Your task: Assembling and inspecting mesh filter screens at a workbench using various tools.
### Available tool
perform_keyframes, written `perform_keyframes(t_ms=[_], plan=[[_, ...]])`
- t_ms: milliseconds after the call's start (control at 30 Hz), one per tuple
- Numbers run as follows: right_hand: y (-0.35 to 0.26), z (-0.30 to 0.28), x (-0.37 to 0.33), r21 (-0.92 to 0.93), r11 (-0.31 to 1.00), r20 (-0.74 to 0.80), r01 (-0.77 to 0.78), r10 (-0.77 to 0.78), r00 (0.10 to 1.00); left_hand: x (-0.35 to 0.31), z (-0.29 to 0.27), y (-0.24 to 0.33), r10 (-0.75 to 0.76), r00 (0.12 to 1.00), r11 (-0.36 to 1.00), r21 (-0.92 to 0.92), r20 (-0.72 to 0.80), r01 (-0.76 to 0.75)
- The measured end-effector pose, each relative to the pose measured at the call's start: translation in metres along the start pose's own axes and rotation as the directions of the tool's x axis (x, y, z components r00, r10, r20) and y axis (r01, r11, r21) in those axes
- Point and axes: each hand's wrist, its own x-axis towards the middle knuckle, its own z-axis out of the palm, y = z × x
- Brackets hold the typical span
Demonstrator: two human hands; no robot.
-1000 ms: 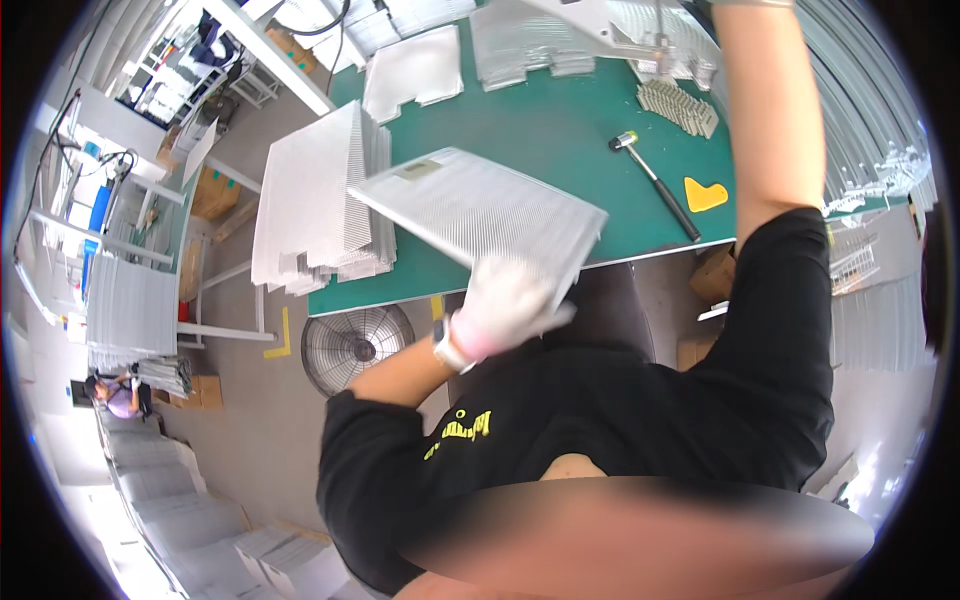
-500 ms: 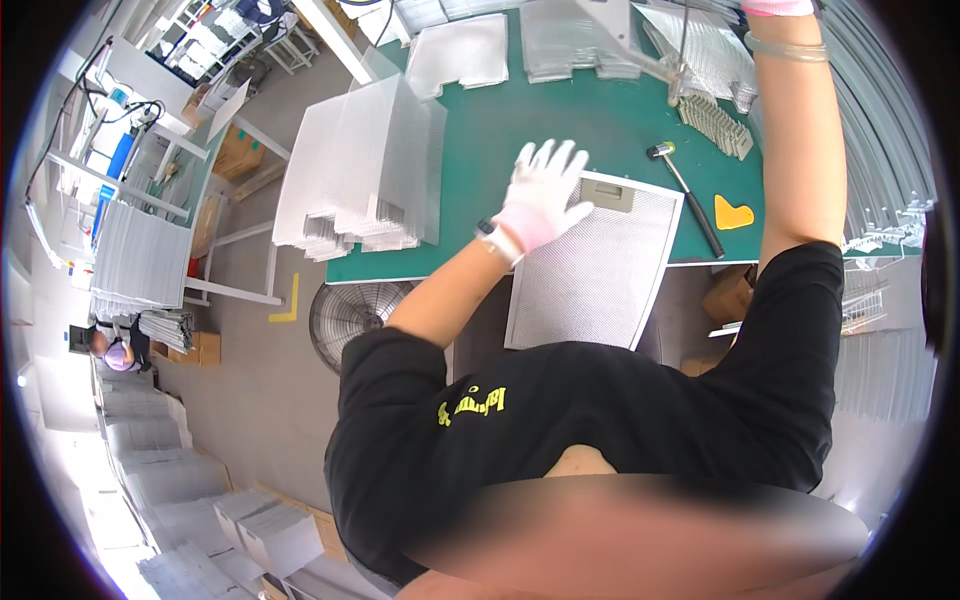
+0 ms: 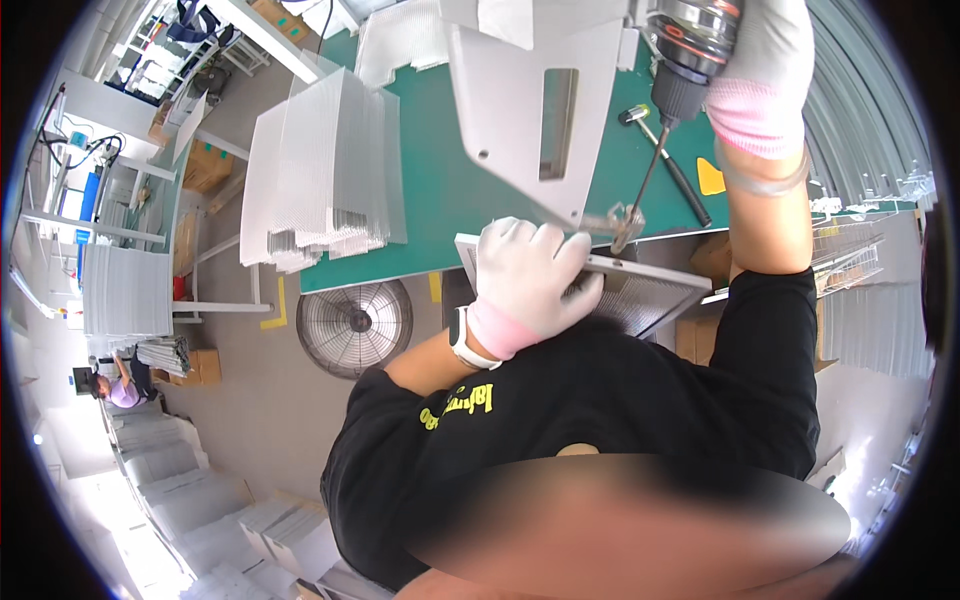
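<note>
A framed mesh filter panel [image 3: 655, 287] stands tilted up at the table's front edge, close to my body. My left hand [image 3: 530, 285], in a white glove with a pink cuff, is closed over the panel's upper edge. My right hand [image 3: 765, 75], gloved alike, grips a black-and-orange power screwdriver [image 3: 692, 55] at the upper right. The long thin shaft [image 3: 648, 180] of the screwdriver points down to a small metal clip-like end piece [image 3: 625, 227] just above the panel's edge; whether they touch I cannot tell. Part of the right hand's fingers is hidden behind the tool.
A large pale metal arm with a slot [image 3: 520, 110] hangs over the green table [image 3: 430, 130]. Stacked mesh sheets [image 3: 320, 170] stand at the left. A mallet [image 3: 670, 165] and a yellow piece [image 3: 710, 177] lie at the right. A floor fan [image 3: 358, 322] stands below the table.
The panel has gone from lying tilted on the table edge to standing more upright. My left hand has closed on its edge. My right hand has come nearer with the screwdriver, and the metal arm swung in.
</note>
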Motion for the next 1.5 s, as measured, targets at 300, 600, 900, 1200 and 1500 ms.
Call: perform_keyframes(t_ms=[300,600,900,1200,1500], plan=[[0.019,0.011,-0.034,0.241,0.963,0.023,-0.120,0.118,0.993,-0.011,-0.019,0.012,-0.093,0.991,0.996,-0.010,0.094,0.094],[0.015,0.022,-0.046,0.415,0.901,0.074,-0.127,0.106,0.992,-0.018,-0.021,0.010,-0.004,1.000,0.997,-0.082,-0.012,0.003],[0.020,0.015,-0.042,0.366,0.917,0.107,-0.160,0.129,0.986,-0.018,-0.021,0.006,-0.001,1.000,0.992,-0.123,-0.012,0.000],[0.024,-0.010,-0.068,0.290,0.945,0.070,-0.153,0.138,0.988,-0.032,-0.008,0.015,-0.048,0.998,0.983,-0.174,0.046,0.055],[0.049,-0.021,-0.071,0.265,0.942,0.256,-0.208,0.139,0.957,-0.033,0.007,0.014,-0.005,0.998,0.937,-0.348,0.062,0.026]])
